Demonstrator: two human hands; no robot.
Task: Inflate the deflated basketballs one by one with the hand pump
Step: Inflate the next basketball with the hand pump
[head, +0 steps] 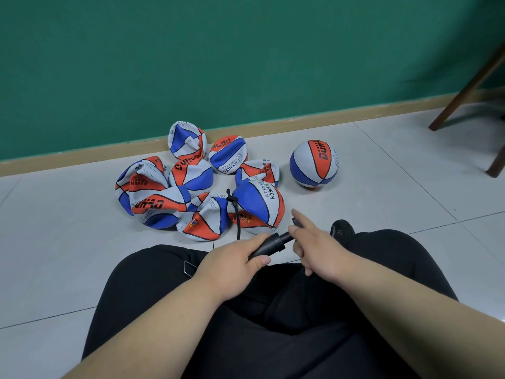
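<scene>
Left hand (pixel 237 258): wrapped round the barrel of the hand pump (pixel 269 246), fingers curled under it and thumb laid on top; a firm grip.

Right hand (pixel 319 242): at the handle end of the pump, forefinger stretched forward, the other fingers loosely bent downward. A dark piece of the handle shows between them. Cannot tell whether gripping it or only touching it.

Pump position: held low above the lap. Long axis slanted from lower left to upper right, with the barrel on the left hand's side and the piston rod pointing into the right hand.

Hose (pixel 237 220): thin and black, leaving the pump near the left fingertips and running forward, away from the body, to the left edge of the nearest basketball (pixel 262 206). Cannot tell whether the needle is inside the valve.

Nearest basketball: on the floor (pixel 382 201), just ahead of both hands, dented and partly flat.

Deflated basketballs (pixel 153 195): heaped together, to the left and behind.

Inflated basketball (pixel 314 166): round, standing apart on the right.

Coming move, as a judgement: pull and push along the pump's slanted axis by the right hand, the left keeping the barrel steady.
</scene>
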